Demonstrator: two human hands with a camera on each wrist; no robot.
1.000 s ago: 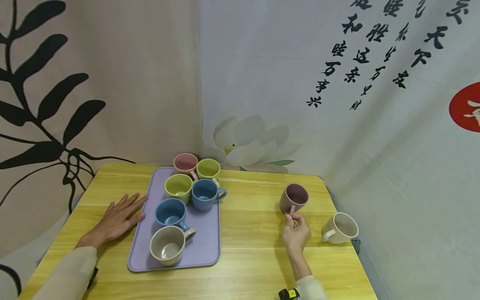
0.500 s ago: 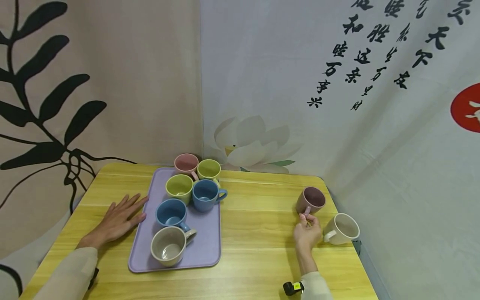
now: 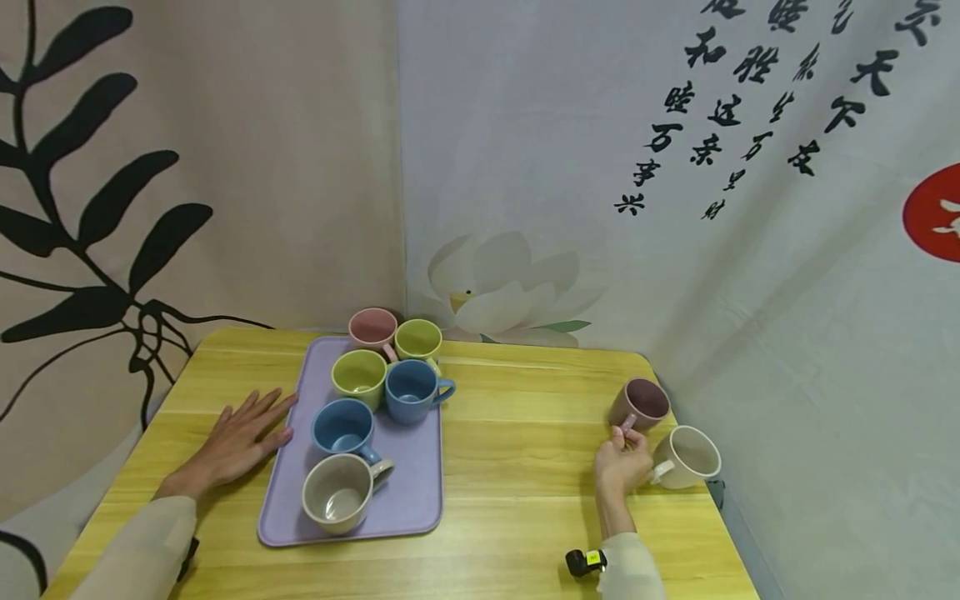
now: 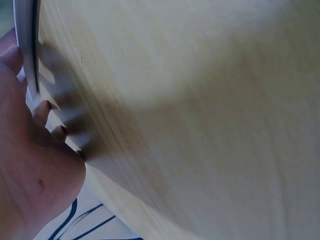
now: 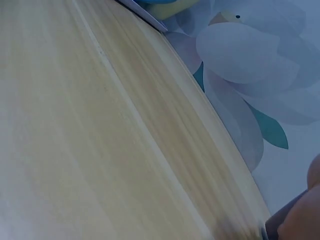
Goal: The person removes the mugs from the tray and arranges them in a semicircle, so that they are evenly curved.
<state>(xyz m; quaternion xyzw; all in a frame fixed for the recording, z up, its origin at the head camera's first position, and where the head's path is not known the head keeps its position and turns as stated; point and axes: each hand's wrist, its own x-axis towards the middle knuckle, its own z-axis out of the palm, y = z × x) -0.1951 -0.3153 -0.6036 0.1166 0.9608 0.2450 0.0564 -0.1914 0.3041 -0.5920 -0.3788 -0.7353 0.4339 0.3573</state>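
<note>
At the table's right side my right hand (image 3: pixel 622 464) pinches the handle of a dark mauve mug (image 3: pixel 639 405). Just in front of that mug and right of the hand stands a white mug (image 3: pixel 686 457), its handle close to my fingers. My left hand (image 3: pixel 236 442) lies spread with straight fingers, its fingertips touching the left edge of the lavender tray (image 3: pixel 408 500). On the tray stand a pink mug (image 3: pixel 372 327), two green mugs (image 3: pixel 358 377), two blue mugs (image 3: pixel 412 390) and a grey-beige mug (image 3: pixel 337 493). The right wrist view shows only a bit of the right hand (image 5: pixel 302 215).
All of this stands on a yellow wood-grain table (image 3: pixel 517 500). Behind it hangs a printed cloth (image 3: pixel 517 150) with a lotus and writing. The white mug is close to the table's right edge. Cables (image 4: pixel 90 220) show below the table's edge in the left wrist view.
My right hand has moved the dark mauve mug to the right and slightly nearer, up beside the white mug. The left hand and the tray have kept their places.
</note>
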